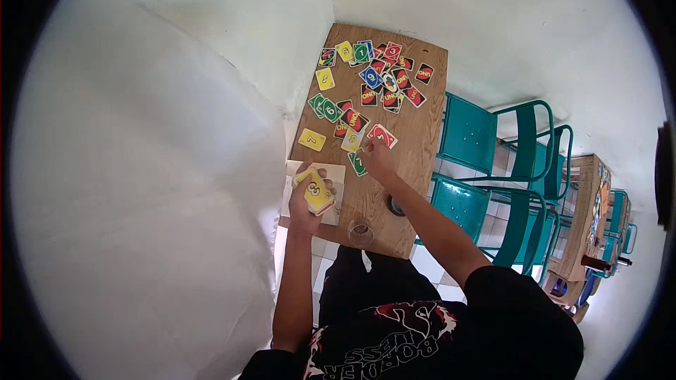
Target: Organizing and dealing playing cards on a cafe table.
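Observation:
My left hand [302, 208] grips a stack of UNO cards [315, 190], a yellow three face up on top, above a pale square sheet [331, 216]. Over on the table, my right hand [377, 161] has its fingertips at the lower edge of some red cards [384, 134]; whether it pinches one is unclear. Just beside that hand lie a green card [356, 164] and a yellow card [350, 140]. A yellow seven [312, 140] rests to the left, with two overlapping green cards [328, 109] above it. Farther off, face-up and face-down UNO cards [391, 79] spread loosely.
A clear drinking glass [360, 233] stands near the wooden table's [409, 169] front edge. A dark round object [395, 206] is partly hidden by my right forearm. Teal metal chairs [467, 134] line the right side; a wall [185, 169] borders the left.

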### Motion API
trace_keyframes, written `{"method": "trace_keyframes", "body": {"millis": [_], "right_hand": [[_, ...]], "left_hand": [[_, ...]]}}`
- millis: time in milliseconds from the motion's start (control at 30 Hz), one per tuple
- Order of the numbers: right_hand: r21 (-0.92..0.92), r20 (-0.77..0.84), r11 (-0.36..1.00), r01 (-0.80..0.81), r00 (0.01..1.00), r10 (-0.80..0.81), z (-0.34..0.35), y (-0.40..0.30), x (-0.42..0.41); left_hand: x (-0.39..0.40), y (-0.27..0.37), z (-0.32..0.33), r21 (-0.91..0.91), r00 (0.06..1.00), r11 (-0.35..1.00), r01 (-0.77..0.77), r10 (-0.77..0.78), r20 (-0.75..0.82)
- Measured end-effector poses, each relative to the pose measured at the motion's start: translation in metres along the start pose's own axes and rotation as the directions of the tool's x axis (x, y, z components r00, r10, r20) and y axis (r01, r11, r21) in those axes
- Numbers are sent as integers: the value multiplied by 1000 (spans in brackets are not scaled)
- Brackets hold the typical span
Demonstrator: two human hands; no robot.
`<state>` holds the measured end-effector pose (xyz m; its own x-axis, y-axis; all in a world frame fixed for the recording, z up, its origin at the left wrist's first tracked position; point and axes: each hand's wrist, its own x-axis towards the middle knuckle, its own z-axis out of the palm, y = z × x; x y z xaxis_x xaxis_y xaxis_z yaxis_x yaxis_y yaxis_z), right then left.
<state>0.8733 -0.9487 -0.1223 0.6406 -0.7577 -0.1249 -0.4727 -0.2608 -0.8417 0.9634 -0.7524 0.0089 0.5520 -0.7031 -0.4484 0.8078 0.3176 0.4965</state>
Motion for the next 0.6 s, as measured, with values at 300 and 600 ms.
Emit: {"method": "trace_keyframes", "body": {"millis": [300,600], "right_hand": [[-605,-95,795,-48,995,-12,43,34,-8],[-308,162,948,80,986,-31,-24,82,32]], "left_hand": [[-8,-2,-5,-41,996,998,48,-45,79],[0,-9,-7,-24,993,995,99,-97,72]]}}
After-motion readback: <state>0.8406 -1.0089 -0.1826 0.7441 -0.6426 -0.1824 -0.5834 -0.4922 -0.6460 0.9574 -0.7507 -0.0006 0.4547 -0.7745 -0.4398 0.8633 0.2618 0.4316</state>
